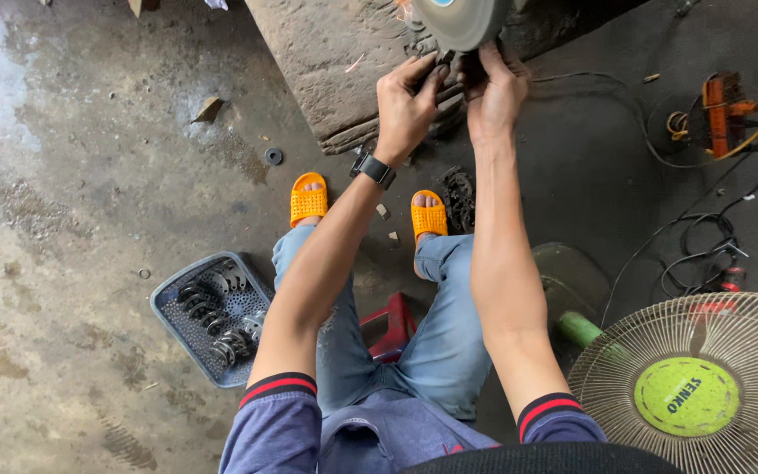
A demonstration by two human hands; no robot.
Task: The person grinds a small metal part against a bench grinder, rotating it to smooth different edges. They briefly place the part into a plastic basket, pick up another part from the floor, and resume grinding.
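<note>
My left hand (407, 104) and my right hand (493, 88) are raised together at the top centre, both pinching a small dark metal part (446, 60) against the lower edge of a grey grinding wheel (460, 19). The part is mostly hidden by my fingers. A few sparks show at the wheel's left side. A black watch sits on my left wrist. I sit on a low red stool (392, 323), in orange sandals, with my knees apart.
A grey plastic basket (171, 323) holding several metal rings lies on the floor by my left leg. A worn block (326, 61) carries the grinder. A floor fan (704, 386) stands at the lower right. Cables (695, 237) and an orange tool (719, 110) lie to the right.
</note>
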